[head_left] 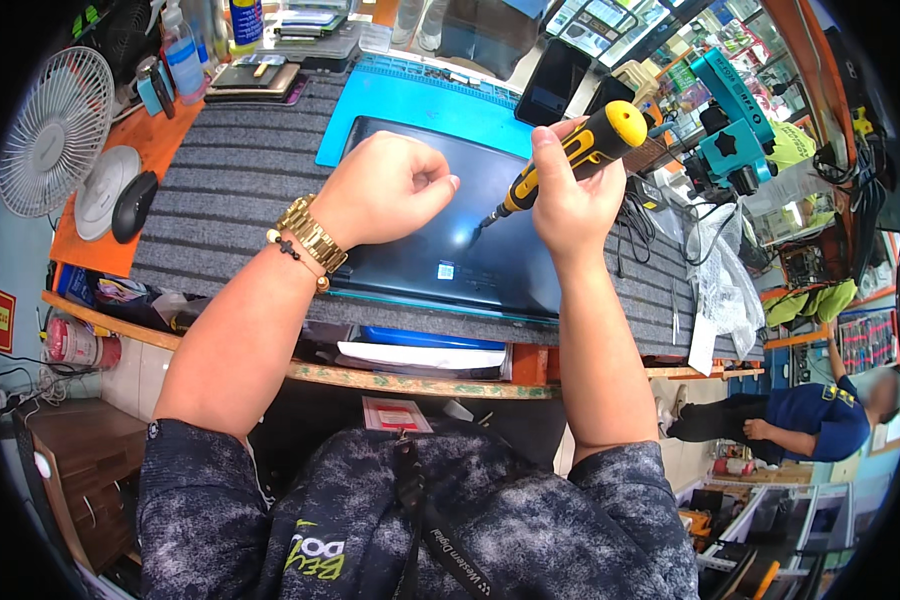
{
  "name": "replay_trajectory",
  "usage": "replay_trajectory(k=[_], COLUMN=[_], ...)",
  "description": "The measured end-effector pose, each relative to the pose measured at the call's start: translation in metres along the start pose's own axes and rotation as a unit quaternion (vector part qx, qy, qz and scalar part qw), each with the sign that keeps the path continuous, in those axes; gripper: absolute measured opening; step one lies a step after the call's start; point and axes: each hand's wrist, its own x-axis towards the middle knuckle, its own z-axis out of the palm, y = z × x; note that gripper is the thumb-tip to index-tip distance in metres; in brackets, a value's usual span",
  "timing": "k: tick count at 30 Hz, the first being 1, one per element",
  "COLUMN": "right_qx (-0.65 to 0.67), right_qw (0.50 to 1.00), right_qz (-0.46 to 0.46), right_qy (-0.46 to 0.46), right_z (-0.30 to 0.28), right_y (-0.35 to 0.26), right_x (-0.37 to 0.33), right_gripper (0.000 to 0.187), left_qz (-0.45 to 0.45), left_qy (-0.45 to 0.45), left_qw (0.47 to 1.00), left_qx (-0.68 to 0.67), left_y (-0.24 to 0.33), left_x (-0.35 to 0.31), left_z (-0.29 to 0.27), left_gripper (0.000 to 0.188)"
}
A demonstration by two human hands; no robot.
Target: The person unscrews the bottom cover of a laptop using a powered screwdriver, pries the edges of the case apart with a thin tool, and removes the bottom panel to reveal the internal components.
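A dark laptop (410, 265) lies closed on the bench, a small square code label on its smooth upper face. My right hand (580, 195) is wrapped round a yellow and black power screwdriver (580, 145), held at a slant. Its thin bit points down and left to the laptop's face, at or just above it; I cannot tell whether they touch. Over the laptop's left part, my left hand (385, 190) is closed, fingers curled under and thumb along them. Whatever it may hold is hidden. A gold watch (312, 235) and a beaded bracelet circle that wrist.
Under the laptop lie a blue work mat (365, 100) and a grey striped bench cover (220, 190). A fan (57, 130) and a black mouse (133, 207) sit left. A teal microscope (730, 120), cables and clear plastic wrap (725, 270) lie right. Another person (810, 420) is farther right.
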Motion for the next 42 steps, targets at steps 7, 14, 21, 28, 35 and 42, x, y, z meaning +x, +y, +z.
replay_trajectory(k=[7, 14, 21, 28, 35, 42], right_qx=[0.009, 0.019, 0.024, 0.02, 0.033, 0.158], right_qw=[1.0, 1.0, 1.0, 1.0, 0.998, 0.984], right_qz=[-0.006, -0.001, -0.004, -0.001, -0.024, -0.018], right_qy=[0.005, 0.004, -0.003, -0.006, 0.047, 0.08], right_z=[-0.001, 0.001, -0.001, -0.001, -0.018, -0.032], right_y=[0.002, 0.0, 0.001, -0.001, -0.004, -0.033], right_x=[0.001, 0.002, 0.003, 0.004, 0.01, 0.02], right_gripper=[0.012, 0.017, 0.021, 0.021, 0.019, 0.023], left_qz=[0.02, 0.027, 0.037, 0.03, 0.048, -0.013], left_qy=[-0.014, -0.024, -0.02, -0.03, -0.044, -0.115], left_qw=[1.0, 0.999, 0.999, 0.999, 0.997, 0.992], left_qx=[0.007, 0.018, 0.019, 0.019, 0.034, -0.053], left_y=[0.002, 0.004, 0.002, 0.004, 0.001, 0.01], left_x=[-0.001, -0.001, -0.001, -0.001, 0.0, -0.002], left_z=[0.004, 0.003, 0.004, 0.002, 0.005, 0.008], left_gripper=[0.021, 0.02, 0.02, 0.02, 0.017, 0.024])
